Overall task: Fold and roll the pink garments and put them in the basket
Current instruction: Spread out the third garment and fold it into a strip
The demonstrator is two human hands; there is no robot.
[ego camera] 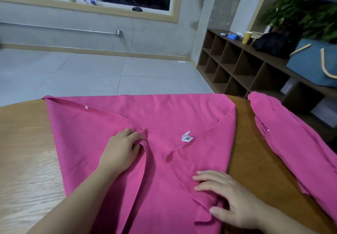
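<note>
I see the left hand [121, 149] lying on the pink garment [164, 117] spread over the wooden table [23, 142], its fingertips pinching a raised fold near the middle. The right hand [231, 197] rests flat on the cloth's right edge, fingers straight and relaxed. A second pink garment [291, 142] lies just beside it. The blue basket [313, 64] sits on the shelf unit [246, 66]; I cannot tell what it holds.

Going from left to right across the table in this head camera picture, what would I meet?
Bare wooden table → left hand pinching a fold of the spread pink garment → white label → right hand resting on the cloth → second pink garment.
</note>
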